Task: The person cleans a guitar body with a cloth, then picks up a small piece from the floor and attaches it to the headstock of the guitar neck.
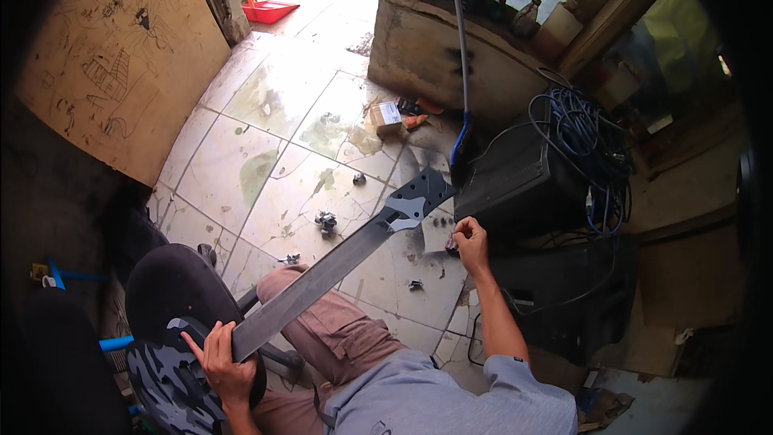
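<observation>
Your left hand curls round the long grey neck of what looks like a guitar, near its grey-patterned body, with one finger poking out. The neck slants over your leg. Its far end, the head with holes, is near a big black box. Your right hand pinches a tiny reddish-dark thing, too small for me to tell what. If your left hand slips, the head could bump the box and get scratched. If your pinch is loose, the tiny thing could drop and get lost. Small dark parts lie on the tiles, so a careless foot could kick one away
</observation>
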Demonstrator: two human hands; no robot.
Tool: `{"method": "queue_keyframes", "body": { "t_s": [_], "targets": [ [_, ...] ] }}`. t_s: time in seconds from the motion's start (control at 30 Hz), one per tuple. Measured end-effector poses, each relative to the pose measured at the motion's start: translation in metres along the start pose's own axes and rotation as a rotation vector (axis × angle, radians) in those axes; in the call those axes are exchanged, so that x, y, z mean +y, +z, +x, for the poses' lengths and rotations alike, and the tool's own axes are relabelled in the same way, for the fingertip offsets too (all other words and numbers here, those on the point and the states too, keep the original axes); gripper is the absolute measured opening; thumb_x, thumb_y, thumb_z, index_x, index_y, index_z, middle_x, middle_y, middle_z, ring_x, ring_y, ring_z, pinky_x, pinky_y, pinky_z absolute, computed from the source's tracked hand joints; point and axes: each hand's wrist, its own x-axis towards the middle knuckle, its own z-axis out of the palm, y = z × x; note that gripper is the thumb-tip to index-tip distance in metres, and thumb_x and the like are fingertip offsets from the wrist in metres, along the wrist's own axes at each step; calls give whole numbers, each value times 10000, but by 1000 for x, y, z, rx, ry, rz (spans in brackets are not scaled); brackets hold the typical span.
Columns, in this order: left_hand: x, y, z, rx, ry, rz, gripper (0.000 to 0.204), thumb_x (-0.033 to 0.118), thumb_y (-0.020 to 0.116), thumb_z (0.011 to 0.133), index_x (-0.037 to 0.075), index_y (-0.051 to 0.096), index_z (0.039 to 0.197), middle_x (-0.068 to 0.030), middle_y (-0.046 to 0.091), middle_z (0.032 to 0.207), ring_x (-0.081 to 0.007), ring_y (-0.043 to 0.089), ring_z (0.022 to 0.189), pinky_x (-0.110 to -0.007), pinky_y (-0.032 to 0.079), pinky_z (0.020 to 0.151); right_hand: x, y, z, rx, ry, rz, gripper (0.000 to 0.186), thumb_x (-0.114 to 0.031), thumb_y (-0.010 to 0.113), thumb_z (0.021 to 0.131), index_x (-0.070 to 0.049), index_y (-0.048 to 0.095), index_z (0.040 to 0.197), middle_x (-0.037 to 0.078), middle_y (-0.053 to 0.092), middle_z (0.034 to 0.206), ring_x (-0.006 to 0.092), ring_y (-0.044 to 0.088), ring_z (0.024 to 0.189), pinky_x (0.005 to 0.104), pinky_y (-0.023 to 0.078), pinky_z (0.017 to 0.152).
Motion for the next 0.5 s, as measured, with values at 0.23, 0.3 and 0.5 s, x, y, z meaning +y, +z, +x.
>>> {"method": "queue_keyframes", "body": {
  "t_s": [0.23, 0.3, 0.5],
  "targets": [
    [4, -2, 2, 5, -4, 4, 534, 115, 762, 673, 50, 679, 1196, -100, 693, 1103, -312, 659, 1176, -688, 157, 1255, -39, 11, -8, -29, 259, 437, 118, 25, 593, 926, -1, 706, 948, 58, 723, 853, 129, 697, 710, 261, 569, 652],
    [2, 0, 0, 1, -4, 8, 560, 108, 758, 662, 55, 678, 1214, -99, 692, 1108, -308, 656, 1180, -683, 161, 1257, -41, 16, -7, -32, 314, 476, 135, 19, 557, 941, 3, 690, 951, 104, 739, 899, 167, 718, 728, 283, 575, 649],
    [2, 0, -1, 1, 12, 9, 570, 103, 754, 659, 52, 680, 1222, -96, 688, 1122, -302, 655, 1186, -676, 160, 1261, -43, 16, -13, -45, 345, 511, 232, -76, 491, 897, 27, 690, 838, 124, 717, 802, 184, 677, 635, 304, 554, 580]
  ]
}}
